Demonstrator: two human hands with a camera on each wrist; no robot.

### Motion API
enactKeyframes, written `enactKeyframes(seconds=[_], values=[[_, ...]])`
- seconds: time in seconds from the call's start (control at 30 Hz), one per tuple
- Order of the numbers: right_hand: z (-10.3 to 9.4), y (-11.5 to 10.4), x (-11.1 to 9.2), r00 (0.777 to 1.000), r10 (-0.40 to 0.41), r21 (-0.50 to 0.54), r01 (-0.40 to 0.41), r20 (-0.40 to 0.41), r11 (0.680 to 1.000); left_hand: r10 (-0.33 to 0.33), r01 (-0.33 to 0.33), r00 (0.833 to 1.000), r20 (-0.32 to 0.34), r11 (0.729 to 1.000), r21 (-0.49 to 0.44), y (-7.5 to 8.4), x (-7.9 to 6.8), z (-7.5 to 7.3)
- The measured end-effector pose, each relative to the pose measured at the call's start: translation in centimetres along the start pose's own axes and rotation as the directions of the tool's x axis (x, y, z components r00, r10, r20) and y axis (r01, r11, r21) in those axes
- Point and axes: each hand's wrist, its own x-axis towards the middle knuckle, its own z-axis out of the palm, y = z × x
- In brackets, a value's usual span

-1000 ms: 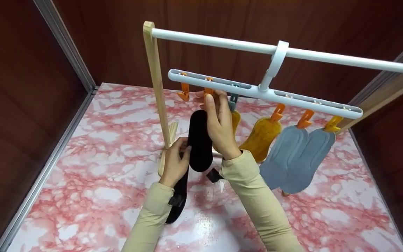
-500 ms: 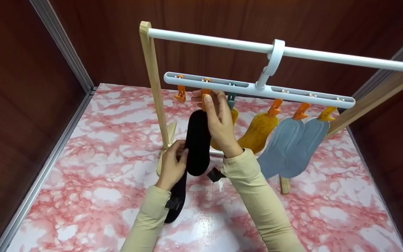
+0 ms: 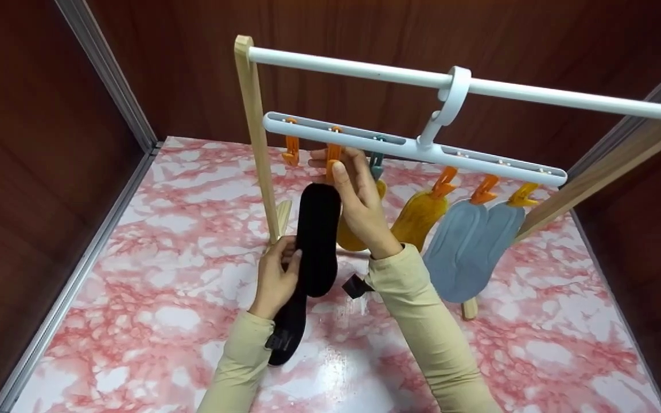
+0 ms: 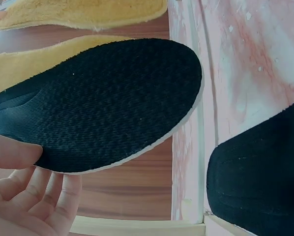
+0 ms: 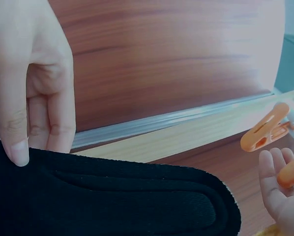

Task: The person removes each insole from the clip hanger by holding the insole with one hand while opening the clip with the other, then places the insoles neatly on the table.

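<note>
My left hand (image 3: 276, 278) pinches the side edge of a black insole (image 3: 318, 241) between thumb and fingers, holding it upright below the hanger. In the left wrist view, the insole's pale underside edge (image 4: 159, 146) shows. My right hand (image 3: 365, 206) grips an orange clip (image 3: 333, 163), second from the left on the white clip hanger (image 3: 411, 150). A gap separates the insole's end from that clip in the right wrist view. Another orange clip (image 3: 291, 152) hangs bare at the far left. A second black insole (image 3: 290, 338) lies under my left wrist, partly covered.
Two yellow insoles, one of them (image 3: 419, 218) right of my hand, and two grey-blue insoles (image 3: 468, 252) hang from clips. A wooden stand post (image 3: 259, 132) and white rail (image 3: 353, 70) carry the hanger. Below spreads a red-and-white marbled surface (image 3: 152, 321), with brown panels (image 3: 26, 172) around.
The left hand and black insole have moved slightly down and left. The hanger has swung a little, its right end shifting left. The right hand keeps hold of the same clip.
</note>
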Motion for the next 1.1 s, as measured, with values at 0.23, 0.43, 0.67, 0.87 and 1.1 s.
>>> enactKeyframes(seconds=[0.23, 0.43, 0.67, 0.87, 1.1], values=[[0.1, 0.3, 0.0, 1.0, -0.006, 0.034, 0.007, -0.012, 0.999, -0.011, 0.011, 1.0, -0.002, 1.0, 0.006, -0.2, -0.2, -0.3], [-0.1, 0.4, -0.1, 1.0, -0.026, 0.021, 0.026, 0.0, 0.999, -0.037, 0.037, 0.999, -0.017, 0.999, 0.008, -0.3, -0.4, -0.6], [-0.1, 0.7, -0.4, 0.999, -0.036, -0.011, 0.036, -0.003, 0.999, -0.035, 0.035, 0.999, -0.032, 0.999, 0.009, -0.5, -0.6, -0.9], [0.0, 0.5, -1.2, 0.997, -0.071, -0.092, 0.072, 0.015, 0.993, -0.052, 0.052, 0.998, -0.037, 0.999, 0.013, -0.7, -0.7, -1.1], [-0.1, 0.2, -3.0, 0.985, -0.174, -0.35, 0.17, 0.02, 0.921, -0.047, 0.048, 0.997, -0.062, 0.999, 0.008, -1.4, -0.9, -1.2]])
